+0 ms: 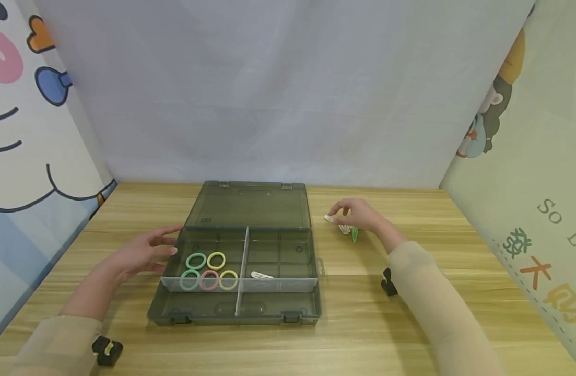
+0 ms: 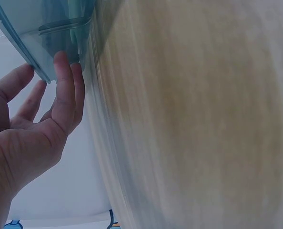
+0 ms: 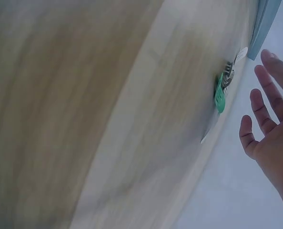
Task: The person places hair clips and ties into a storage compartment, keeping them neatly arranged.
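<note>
1. Right-hand grip (image 1: 356,213) hangs over the clips, its fingers loosely bent and spread; the right wrist view shows a gap between its fingertips and the white snap hair clip (image 1: 329,219), so it appears to hold nothing.
2. That clip lies on the counter (image 1: 386,324), at about 2 o'clock from the divided box (image 1: 233,319); a green snap clip (image 1: 355,235) sits at its 4 o'clock.
3. Left-hand grip (image 1: 142,251) touches the box's 9 o'clock side, fingers fairly straight.
4. Inside the box, ring-shaped hair ties (image 1: 209,280) lie towards 8 o'clock, another white clip (image 1: 261,275) towards 4 o'clock.
5. Handling, as a judgement: the snap clip should be light, thin, stiff and rather slippery; best pinched across its long edges near the middle, lightly enough not to flex it.
</note>
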Demonstrator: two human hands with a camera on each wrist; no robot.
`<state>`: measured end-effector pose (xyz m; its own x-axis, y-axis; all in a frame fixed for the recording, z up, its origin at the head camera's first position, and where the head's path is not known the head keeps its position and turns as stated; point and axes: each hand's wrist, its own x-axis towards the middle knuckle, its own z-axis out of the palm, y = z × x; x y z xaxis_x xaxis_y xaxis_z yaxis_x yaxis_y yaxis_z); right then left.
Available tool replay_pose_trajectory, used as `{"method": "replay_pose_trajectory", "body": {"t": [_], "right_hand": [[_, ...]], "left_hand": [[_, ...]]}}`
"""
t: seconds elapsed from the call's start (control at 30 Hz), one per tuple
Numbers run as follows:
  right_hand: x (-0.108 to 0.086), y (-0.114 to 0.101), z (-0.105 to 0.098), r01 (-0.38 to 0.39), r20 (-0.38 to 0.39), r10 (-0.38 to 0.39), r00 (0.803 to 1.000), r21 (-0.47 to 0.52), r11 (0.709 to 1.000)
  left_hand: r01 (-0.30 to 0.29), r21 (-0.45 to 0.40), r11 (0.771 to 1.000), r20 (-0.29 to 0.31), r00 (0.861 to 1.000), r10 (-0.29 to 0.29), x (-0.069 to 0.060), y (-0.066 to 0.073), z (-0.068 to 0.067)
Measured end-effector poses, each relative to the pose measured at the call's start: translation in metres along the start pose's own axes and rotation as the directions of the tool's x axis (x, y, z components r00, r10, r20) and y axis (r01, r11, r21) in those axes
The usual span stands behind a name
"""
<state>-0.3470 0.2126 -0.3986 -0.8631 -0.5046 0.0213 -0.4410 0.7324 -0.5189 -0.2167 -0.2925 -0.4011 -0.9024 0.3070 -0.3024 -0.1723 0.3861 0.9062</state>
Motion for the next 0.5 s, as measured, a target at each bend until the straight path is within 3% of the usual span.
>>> {"method": "replay_pose_trajectory", "body": {"t": [0.5], "right_hand": [[0.019, 0.007, 0.012, -0.065, 0.050, 0.064, 0.997, 0.022, 0.998]], "left_hand": [[0.001, 0.003, 1.000, 0.010, 1.000, -0.001, 0.002, -0.001, 0.000]]}}
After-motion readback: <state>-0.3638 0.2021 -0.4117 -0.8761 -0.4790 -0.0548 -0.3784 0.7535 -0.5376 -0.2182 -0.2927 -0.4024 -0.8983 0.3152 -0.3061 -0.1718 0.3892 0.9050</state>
